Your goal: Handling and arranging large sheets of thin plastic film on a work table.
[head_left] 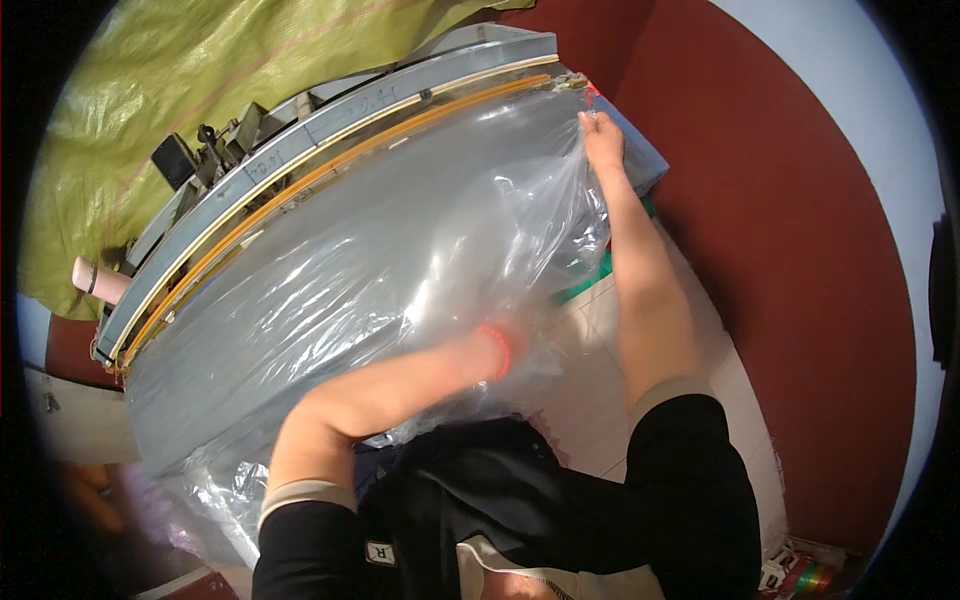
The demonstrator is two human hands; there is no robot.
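A wide sheet of clear plastic film (400,260) lies over a grey table surface and hangs down its near side toward my body. At the table's far right corner, my right hand (603,142) is closed on the film's edge, drawing it into creases that fan down from my fingers. My left hand (515,335), wearing a red bead bracelet (498,350) at the wrist, is over the lower right part of the film. Motion smears that hand, so its fingers cannot be made out.
Along the table's far side runs a long grey metal rail (330,120) with an orange strip (350,155) beside it. Dark metal machine parts (210,160) and a pink cylinder (98,282) sit behind. A yellow-green tarp (200,60) hangs beyond; a dark red wall (800,250) stands right.
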